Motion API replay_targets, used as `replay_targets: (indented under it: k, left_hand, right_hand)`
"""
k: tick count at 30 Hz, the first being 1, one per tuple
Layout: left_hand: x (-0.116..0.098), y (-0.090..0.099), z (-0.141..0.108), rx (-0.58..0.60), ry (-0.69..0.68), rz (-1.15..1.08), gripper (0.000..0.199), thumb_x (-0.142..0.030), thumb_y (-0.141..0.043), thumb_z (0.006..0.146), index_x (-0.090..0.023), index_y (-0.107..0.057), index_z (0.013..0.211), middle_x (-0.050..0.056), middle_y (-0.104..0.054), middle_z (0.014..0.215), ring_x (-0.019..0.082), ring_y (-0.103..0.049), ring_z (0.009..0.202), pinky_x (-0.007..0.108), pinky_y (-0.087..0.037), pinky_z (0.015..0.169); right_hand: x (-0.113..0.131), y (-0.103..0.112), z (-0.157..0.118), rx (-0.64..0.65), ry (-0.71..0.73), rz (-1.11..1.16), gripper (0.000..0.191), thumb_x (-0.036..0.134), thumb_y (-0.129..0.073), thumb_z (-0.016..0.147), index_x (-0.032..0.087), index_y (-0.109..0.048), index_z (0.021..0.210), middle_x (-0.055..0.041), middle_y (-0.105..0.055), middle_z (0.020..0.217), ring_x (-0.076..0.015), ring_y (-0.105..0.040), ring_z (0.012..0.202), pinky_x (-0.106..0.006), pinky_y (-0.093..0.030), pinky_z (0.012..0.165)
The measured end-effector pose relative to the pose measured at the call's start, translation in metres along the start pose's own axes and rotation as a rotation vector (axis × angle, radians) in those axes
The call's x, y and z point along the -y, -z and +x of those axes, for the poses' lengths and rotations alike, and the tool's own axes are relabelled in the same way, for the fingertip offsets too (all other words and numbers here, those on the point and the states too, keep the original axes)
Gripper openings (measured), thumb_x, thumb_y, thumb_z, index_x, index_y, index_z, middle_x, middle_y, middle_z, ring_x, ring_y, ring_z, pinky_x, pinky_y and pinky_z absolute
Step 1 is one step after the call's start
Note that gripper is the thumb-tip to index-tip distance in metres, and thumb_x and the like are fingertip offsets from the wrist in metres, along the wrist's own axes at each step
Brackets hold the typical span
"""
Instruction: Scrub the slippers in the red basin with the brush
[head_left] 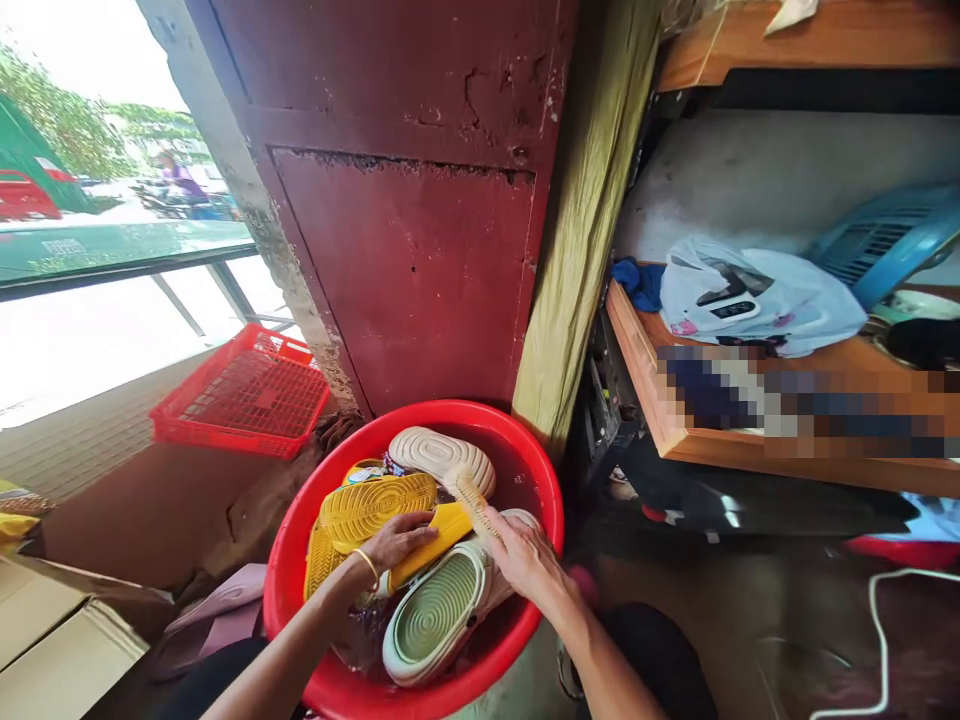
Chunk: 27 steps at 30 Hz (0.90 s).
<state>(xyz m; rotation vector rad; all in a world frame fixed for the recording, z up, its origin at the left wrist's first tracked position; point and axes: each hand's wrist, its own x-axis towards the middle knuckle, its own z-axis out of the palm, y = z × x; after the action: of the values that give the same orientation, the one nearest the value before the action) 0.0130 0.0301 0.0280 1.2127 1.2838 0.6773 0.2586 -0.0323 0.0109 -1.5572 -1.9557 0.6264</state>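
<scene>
A round red basin (553, 500) holds dark water and several shoes. My left hand (401, 540) is closed on a yellow shoe (450, 522) near the basin's middle. In my right hand (521, 555) is a pale brush (471, 492), its head over the far end of the yellow shoe. A yellow sole (379, 508) faces up to the left, and a cream sole (435, 452) lies at the back. Nearest me is a white clog with a green insole (439, 608), below the brush hand.
A red plastic crate (244, 390) stands left of the basin, with cardboard boxes (67, 640) and a pink slipper (221, 600) nearby. Behind is a maroon door (405, 270). A wooden shelf (675, 400) with a plastic bag (780, 300) is at right.
</scene>
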Motion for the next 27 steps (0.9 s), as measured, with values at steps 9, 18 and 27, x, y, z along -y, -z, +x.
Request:
replay_targets:
  k: [9, 18, 27]
  left_hand:
    - [0.010, 0.001, -0.033, 0.061, 0.015, -0.455, 0.035, -0.033, -0.083, 0.063, -0.021, -0.065, 0.091, -0.001, -0.074, 0.082, 0.016, -0.066, 0.067, 0.025, -0.049, 0.060]
    - [0.014, 0.020, -0.047, 0.114, 0.226, -0.839, 0.057, -0.057, -0.069, 0.075, -0.014, -0.071, 0.112, 0.012, -0.079, 0.097, 0.033, -0.074, 0.093, 0.043, -0.056, 0.084]
    - [0.019, 0.011, -0.028, 0.224, -0.033, -1.237, 0.076, -0.065, -0.038, 0.095, -0.016, -0.042, 0.154, 0.015, -0.068, 0.136, 0.035, -0.061, 0.128, 0.049, -0.033, 0.118]
  right_hand:
    - [0.010, 0.007, 0.015, 0.064, 0.078, -0.136, 0.063, 0.014, -0.049, 0.090, 0.027, -0.047, 0.151, -0.0095, -0.069, 0.127, -0.0255, -0.064, 0.113, -0.036, -0.049, 0.099]
    - [0.051, -0.007, 0.045, 0.081, 0.147, -0.296, 0.066, 0.014, -0.047, 0.092, 0.033, -0.041, 0.155, -0.0099, -0.068, 0.117, -0.0245, -0.068, 0.099, -0.033, -0.055, 0.087]
    - [0.082, -0.023, -0.007, 0.079, 0.264, -0.628, 0.074, 0.008, -0.052, 0.087, 0.040, -0.040, 0.154, -0.0101, -0.066, 0.119, -0.0249, -0.067, 0.087, -0.034, -0.055, 0.076]
